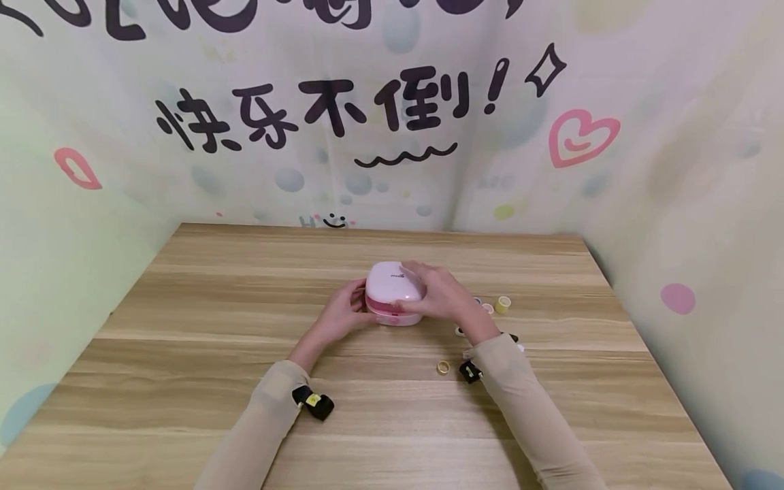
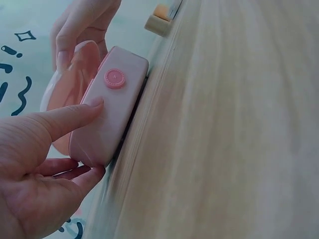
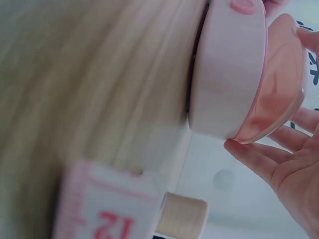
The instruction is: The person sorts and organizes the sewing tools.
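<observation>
A small pink-and-white lidded box (image 1: 395, 316) stands on the wooden table, with a round pink button (image 2: 115, 78) on its front. My left hand (image 1: 339, 314) grips the box's base at the left, its thumb on the front face and its fingers curled round the side. From above and the right, my right hand (image 1: 439, 292) holds the lid (image 1: 387, 279), which has a white top and see-through pink sides. Its thumb lies along the lid's front in the head view. In the right wrist view, its fingers spread around the lid (image 3: 279, 82).
Right of the box stand a yellow thread spool (image 1: 503, 304) and a pale pink spool (image 1: 487, 308). A gold-coloured ring (image 1: 443, 367) lies nearer the front. A white-and-pink measuring tape (image 3: 107, 204) shows close up in the right wrist view. Behind the table hangs a printed cloth (image 1: 275, 184).
</observation>
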